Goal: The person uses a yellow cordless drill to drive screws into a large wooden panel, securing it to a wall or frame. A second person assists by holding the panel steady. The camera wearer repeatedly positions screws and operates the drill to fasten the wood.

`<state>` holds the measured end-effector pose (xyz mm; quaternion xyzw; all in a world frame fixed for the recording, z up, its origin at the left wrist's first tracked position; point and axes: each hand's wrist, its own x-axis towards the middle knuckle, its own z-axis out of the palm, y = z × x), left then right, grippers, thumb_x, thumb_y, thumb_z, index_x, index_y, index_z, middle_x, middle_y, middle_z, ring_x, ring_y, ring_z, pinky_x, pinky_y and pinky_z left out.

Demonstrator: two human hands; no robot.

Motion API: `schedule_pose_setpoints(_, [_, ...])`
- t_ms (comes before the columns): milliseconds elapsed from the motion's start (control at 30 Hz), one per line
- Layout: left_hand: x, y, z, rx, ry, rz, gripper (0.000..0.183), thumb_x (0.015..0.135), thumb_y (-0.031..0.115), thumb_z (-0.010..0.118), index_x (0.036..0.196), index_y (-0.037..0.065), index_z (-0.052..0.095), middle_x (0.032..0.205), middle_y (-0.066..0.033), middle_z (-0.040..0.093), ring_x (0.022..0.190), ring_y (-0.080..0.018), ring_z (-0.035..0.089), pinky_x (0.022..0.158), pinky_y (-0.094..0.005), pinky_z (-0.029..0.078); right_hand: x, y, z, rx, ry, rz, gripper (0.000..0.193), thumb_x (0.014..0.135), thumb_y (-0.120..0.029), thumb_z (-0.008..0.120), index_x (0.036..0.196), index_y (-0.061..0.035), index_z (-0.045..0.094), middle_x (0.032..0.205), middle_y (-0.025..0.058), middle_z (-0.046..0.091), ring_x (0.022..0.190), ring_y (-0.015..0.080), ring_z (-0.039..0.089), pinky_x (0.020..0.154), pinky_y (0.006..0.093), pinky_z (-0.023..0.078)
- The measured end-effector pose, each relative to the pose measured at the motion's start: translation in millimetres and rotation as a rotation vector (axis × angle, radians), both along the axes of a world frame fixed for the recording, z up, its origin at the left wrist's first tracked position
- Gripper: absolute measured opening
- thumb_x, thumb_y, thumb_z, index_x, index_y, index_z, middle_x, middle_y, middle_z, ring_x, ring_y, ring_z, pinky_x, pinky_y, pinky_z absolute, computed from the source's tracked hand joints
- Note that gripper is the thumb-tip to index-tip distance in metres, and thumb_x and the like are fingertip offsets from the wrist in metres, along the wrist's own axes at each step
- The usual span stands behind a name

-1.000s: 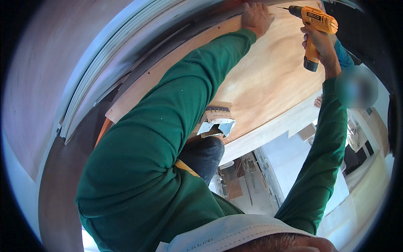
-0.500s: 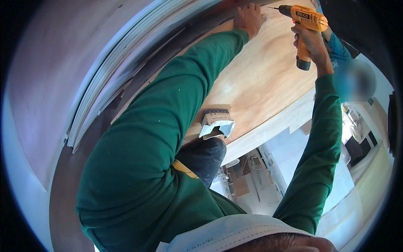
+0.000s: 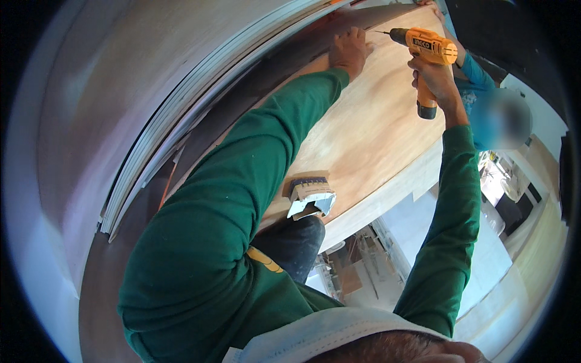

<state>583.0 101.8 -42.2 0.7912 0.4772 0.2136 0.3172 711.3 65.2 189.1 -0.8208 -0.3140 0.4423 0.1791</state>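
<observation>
A yellow-orange cordless drill (image 3: 431,46) is gripped in my right hand (image 3: 437,77), its thin bit pointing left, above the far part of a plywood panel (image 3: 369,130). My left hand (image 3: 350,53) lies against the panel's far left edge, fingers out and slightly bent over it. The bit's tip is close to those fingers; whether it touches the wood I cannot tell. On the near part of the panel, by my knee, sits a torn open cardboard box (image 3: 311,196) with a row of dark pieces along its far side.
At the far corner another person's hand (image 3: 431,7) rests on the panel; that person (image 3: 475,103) wears a blue-green top. Several stacked white boards (image 3: 181,115) curve along the left. Pale sheets and scattered materials (image 3: 366,260) lie below on the right.
The drill and both my hands sit slightly lower and further left in the view, which has itself shifted. My right hand keeps its hold on the drill.
</observation>
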Motion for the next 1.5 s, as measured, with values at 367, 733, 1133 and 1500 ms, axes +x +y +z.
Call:
schedule_pose_setpoints(367, [-5,1,16,-0.073,0.03,-0.047,0.046,0.101,0.048,0.065,0.126,0.009,0.063,0.124,-0.0101,0.061,0.119,-0.0292,0.063,0.103,-0.0507,0.047,2,2,1,-0.032,-0.031,-0.022,0.032,0.093,-0.015,0.072,0.12,-0.0019,0.064,0.081,0.0031,0.061,0.064,0.0136,0.06,0.061,0.03,0.055])
schedule_pose_setpoints(733, [-1,0,15,-0.048,0.075,-0.025,0.049,0.101,0.052,0.066,0.126,0.009,0.063,0.12,-0.0109,0.064,0.118,-0.0293,0.066,0.1,-0.0504,0.048,1,3,1,-0.031,-0.071,0.01,0.032,0.094,-0.014,0.07,0.122,-0.0014,0.064,0.081,0.0038,0.061,0.063,0.0144,0.062,0.06,0.0308,0.056])
schedule_pose_setpoints(1133, [-2,1,12,-0.007,0.087,-0.019,0.049,0.101,0.053,0.067,0.124,0.009,0.064,0.12,-0.0095,0.064,0.115,-0.0279,0.067,0.097,-0.0481,0.048,-2,6,5,-0.041,-0.102,0.024,0.032,0.094,-0.015,0.07,0.122,-0.0009,0.063,0.081,0.0038,0.062,0.063,0.0146,0.062,0.059,0.0307,0.055])
schedule_pose_setpoints(1500, [-3,2,16,-0.018,0.086,-0.03,0.049,0.101,0.053,0.067,0.123,0.009,0.063,0.118,-0.0096,0.064,0.113,-0.0278,0.067,0.096,-0.0478,0.048,-1,6,5,-0.02,-0.084,0.025,0.033,0.094,-0.015,0.069,0.123,0.0004,0.063,0.08,0.0044,0.062,0.062,0.0149,0.062,0.059,0.0308,0.055])
